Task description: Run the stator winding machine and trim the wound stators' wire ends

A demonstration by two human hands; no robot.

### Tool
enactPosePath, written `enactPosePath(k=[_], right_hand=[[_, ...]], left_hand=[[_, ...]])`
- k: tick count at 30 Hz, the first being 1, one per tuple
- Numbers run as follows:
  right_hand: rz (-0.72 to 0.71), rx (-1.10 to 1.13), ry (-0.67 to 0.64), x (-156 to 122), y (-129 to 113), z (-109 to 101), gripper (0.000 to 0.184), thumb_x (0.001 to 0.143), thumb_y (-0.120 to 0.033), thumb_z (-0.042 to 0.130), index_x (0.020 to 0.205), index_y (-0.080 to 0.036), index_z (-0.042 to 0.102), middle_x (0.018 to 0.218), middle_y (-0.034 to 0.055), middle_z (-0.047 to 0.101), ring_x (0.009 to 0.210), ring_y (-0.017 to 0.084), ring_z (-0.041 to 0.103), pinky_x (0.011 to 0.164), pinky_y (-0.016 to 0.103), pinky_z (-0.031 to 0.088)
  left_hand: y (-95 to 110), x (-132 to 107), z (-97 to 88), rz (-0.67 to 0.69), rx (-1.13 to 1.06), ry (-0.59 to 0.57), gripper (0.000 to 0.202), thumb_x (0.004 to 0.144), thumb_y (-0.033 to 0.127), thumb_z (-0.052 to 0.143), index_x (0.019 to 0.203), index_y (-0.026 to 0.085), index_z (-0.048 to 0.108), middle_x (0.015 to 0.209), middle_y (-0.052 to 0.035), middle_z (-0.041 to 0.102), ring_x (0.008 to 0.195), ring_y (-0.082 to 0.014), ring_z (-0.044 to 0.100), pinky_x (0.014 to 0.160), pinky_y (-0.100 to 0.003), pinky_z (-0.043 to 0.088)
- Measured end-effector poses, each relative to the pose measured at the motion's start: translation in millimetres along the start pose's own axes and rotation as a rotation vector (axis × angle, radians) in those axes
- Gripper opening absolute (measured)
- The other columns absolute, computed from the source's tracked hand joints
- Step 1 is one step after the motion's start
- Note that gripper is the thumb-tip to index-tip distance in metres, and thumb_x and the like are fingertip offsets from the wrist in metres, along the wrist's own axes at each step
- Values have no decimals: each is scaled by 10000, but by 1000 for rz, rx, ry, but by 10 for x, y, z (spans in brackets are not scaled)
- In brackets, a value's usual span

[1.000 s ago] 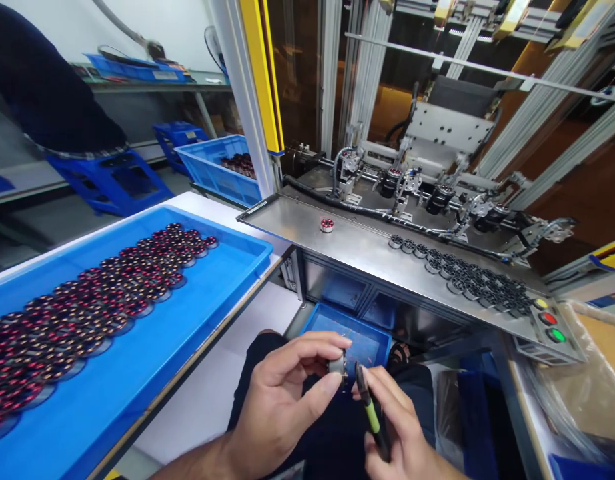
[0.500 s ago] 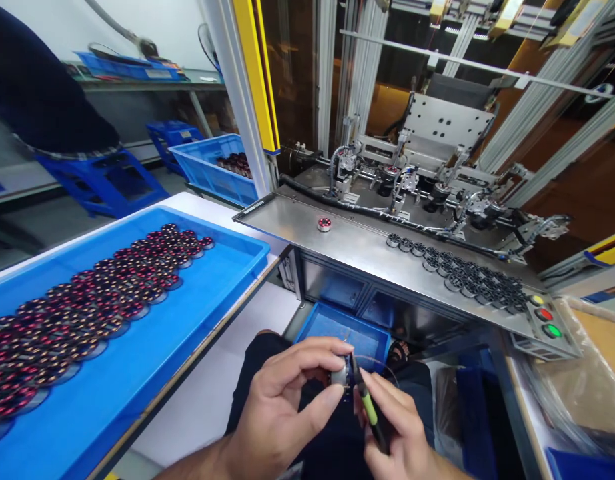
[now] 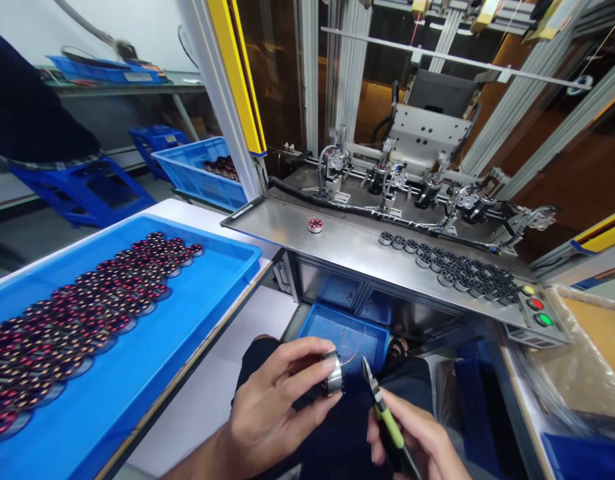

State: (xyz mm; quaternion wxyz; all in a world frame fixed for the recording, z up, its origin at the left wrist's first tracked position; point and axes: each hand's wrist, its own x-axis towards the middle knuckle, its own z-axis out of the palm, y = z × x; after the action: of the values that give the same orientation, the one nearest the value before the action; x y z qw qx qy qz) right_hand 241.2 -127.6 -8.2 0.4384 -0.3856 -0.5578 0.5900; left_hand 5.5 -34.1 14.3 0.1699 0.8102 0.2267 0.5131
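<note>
1. The left hand (image 3: 277, 407) is pinching one wound stator (image 3: 333, 373) by its rim, thumb underneath and fingertips curled over the top. It is holding it at 6 o'clock in the view, above the person's lap.
2. The stator is a short disc standing on edge. Its axis is running roughly from 9 to 3 o'clock, and one flat face is facing 3 o'clock. A thin copper wire (image 3: 355, 350) is trailing off it toward 1 o'clock.
3. The right hand (image 3: 420, 443) is closing its fingers around the green-handled cutters (image 3: 387, 420). Their long axis is running from 5 to 11 o'clock, with the tips pointing at 11 o'clock. The tips are sitting just beside the stator's face without touching it; whether the blades are parted cannot be told.
4. A small blue bin (image 3: 347, 330) is lying directly behind the hands at 12 o'clock, under a steel shelf (image 3: 357, 250).
5. A blue tray (image 3: 137, 373) is filling the 9 o'clock side.
6. Another person's dark sleeve (image 3: 27, 120) is showing at 10 o'clock.
7. Counting: one lone stator (image 3: 315, 225) is resting on the shelf, and three buttons (image 3: 535, 303) in yellow, red and green are sitting at 3 o'clock.
8. The coils in the tray (image 3: 87, 313) and the bare grey cores (image 3: 452, 270) on the shelf are overlapping too much to count.
</note>
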Motion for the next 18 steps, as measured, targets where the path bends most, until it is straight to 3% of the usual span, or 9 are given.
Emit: enactPosePath(k=[4, 8, 14, 18], right_hand=[[129, 179, -78, -29, -87, 69, 684, 832, -585, 662, 1438, -317, 493, 1002, 88, 640, 860, 203, 644, 839, 381, 515], [261, 248, -124, 25, -194, 138, 747, 778, -569, 733, 1424, -266, 514, 964, 82, 629, 858, 201, 632, 828, 370, 514], [286, 204, -144, 120, -301, 163, 662, 780, -602, 716, 1301, -204, 629, 886, 64, 601, 749, 164, 602, 790, 346, 511], [207, 230, -163, 135, -221, 145, 768, 741, -614, 743, 1373, -215, 566, 897, 69, 601, 727, 150, 591, 704, 302, 499]], left_hand=[[-4, -47, 26, 4, 150, -10, 299, 856, 72, 672, 1145, 143, 639, 1152, -101, 658, 1039, -157, 686, 892, -212, 605], [-12, -93, 25, 5, 161, -25, 380, 839, 55, 692, 1199, 155, 620, 1164, -100, 697, 1031, -162, 719, 923, -238, 604], [31, -1, 13, 50, 112, 54, 405, 797, -4, 712, 1167, 114, 598, 1095, -108, 762, 1016, -181, 740, 914, -273, 617], [34, -7, 29, 45, 85, 88, 423, 778, -17, 720, 1165, 107, 604, 1076, -108, 776, 1007, -191, 745, 903, -277, 623]])
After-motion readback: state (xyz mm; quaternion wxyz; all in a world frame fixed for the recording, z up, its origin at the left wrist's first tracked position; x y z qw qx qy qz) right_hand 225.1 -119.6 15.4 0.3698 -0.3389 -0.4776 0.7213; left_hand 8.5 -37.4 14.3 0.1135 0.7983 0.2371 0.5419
